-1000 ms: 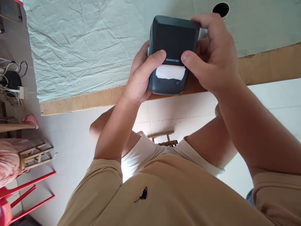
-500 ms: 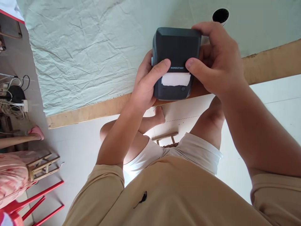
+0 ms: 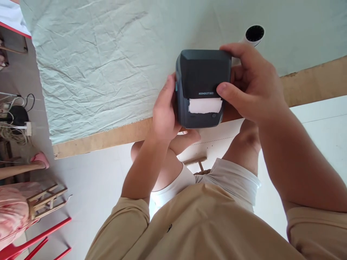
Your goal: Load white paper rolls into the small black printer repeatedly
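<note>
A dark grey label printer (image 3: 207, 74), marked NIIMBOT, is held above the table's front edge. White label paper (image 3: 205, 105) sticks out of its slot, with a power button just below. My left hand (image 3: 166, 108) grips the printer's left side, its thumb along the side near a small light-blue tab (image 3: 176, 86). On the other side, my right hand (image 3: 252, 83) holds the printer with the thumb on the top face and the index finger at the far right corner. The remaining right fingers are partly hidden by the printer.
A table under a wrinkled pale green cloth (image 3: 108, 65) has a bare wooden edge (image 3: 108, 139). A white cylinder with a black top (image 3: 255, 34) stands behind my right hand. To the left are a wooden stool (image 3: 48, 202), red chair legs (image 3: 46, 236), cables (image 3: 13, 135) and another person's foot (image 3: 40, 160).
My left thumb has moved off the printer's top face to its left side. The printer, the hands and the table all sit lower in view. The right hand keeps its grip.
</note>
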Motion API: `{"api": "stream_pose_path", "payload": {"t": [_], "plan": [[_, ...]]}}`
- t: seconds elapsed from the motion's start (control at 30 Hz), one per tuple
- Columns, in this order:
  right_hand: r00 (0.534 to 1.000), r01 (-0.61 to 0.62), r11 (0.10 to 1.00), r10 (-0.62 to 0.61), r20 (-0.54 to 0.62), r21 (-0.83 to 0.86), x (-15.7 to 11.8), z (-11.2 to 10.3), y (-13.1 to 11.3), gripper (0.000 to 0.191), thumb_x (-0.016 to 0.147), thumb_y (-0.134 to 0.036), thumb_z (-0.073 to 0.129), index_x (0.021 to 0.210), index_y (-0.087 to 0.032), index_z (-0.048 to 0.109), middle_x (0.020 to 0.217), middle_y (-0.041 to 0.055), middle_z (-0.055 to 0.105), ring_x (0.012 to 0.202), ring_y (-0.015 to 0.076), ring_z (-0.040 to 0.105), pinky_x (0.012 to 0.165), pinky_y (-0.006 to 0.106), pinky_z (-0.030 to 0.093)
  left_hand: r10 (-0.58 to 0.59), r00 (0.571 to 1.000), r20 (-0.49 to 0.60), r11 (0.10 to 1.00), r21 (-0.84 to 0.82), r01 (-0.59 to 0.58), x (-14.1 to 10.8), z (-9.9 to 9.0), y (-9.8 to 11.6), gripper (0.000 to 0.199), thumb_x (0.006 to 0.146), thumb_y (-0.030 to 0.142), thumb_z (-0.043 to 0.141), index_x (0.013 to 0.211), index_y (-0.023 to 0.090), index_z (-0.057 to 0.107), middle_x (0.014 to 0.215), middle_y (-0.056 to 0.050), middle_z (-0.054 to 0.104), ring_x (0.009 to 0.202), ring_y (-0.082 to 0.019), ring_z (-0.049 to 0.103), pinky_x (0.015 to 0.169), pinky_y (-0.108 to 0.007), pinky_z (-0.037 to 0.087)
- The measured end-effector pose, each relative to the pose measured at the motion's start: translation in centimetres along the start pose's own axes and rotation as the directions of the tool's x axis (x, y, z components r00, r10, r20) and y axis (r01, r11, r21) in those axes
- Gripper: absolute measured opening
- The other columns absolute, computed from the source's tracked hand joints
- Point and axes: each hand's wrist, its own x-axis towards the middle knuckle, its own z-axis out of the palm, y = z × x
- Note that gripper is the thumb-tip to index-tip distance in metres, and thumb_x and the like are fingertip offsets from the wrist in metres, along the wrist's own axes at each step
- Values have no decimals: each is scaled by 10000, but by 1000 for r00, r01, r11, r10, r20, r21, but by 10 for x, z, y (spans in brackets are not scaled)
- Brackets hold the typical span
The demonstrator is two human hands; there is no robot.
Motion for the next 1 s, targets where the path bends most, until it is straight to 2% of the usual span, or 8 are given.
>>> {"api": "stream_pose_path", "payload": {"t": [0.07,0.27,0.43,0.53,0.6,0.73,0.87,1.0], "plan": [[1000,20,999,-19,-11,43,-1,2,-1,698,960,-827,737,1470,-359,648,722,-46,589,621,170,520,591,355,389,87,996,33,996,12,-87,2,-4,-5,412,1180,392,488,931,239,779,945,-36,775,953,-216,778,843,-307,643],[998,59,981,-64,23,186,-4,2,6,785,906,-870,781,1500,-392,594,762,-49,572,605,148,490,510,314,337,88,996,-5,996,28,-87,5,-13,-9,371,1137,410,599,833,254,746,938,-36,787,906,-195,742,773,-282,609],[996,82,983,-84,6,162,-9,5,14,891,806,-808,906,1541,-434,569,764,-52,569,588,157,514,490,304,386,49,999,4,995,92,-49,9,-20,-7,248,1098,477,653,981,295,775,1035,-56,829,1289,-318,772,952,-355,655],[978,167,983,-157,-134,70,-15,3,0,714,886,-785,860,1470,-443,631,695,-63,532,498,136,427,458,307,313,63,996,58,997,43,-65,9,-15,-5,332,1143,417,548,930,264,752,997,-57,801,1323,-310,774,982,-371,667],[961,153,987,-158,-225,-41,-17,-2,-18,506,1005,-736,768,1383,-412,678,720,-43,579,497,154,502,470,336,376,38,997,65,999,21,-39,7,-11,-4,390,1169,389,463,913,243,718,945,-66,774,1308,-296,789,915,-351,680],[941,70,964,-149,-302,-256,-12,-13,-51,390,1118,-703,604,1198,-338,715,943,51,726,824,283,797,613,442,609,36,994,106,996,72,-44,4,-10,-4,185,1117,367,650,1025,231,736,962,-55,771,1321,-268,797,799,-259,661],[952,140,914,-230,-203,-381,3,-11,-59,163,1102,-452,683,1008,-320,707,931,21,776,754,225,738,594,419,520,62,989,136,995,75,-73,3,-15,-5,214,1129,387,657,988,254,746,963,-27,765,1296,-265,806,900,-312,689],[950,288,705,-294,103,-648,24,-7,-52,76,916,-263,745,907,-323,699,679,-30,576,589,164,409,566,353,233,53,986,155,995,79,-66,3,-15,-4,154,1117,373,681,1070,254,767,990,-37,784,1225,-260,812,863,-286,658]]}}
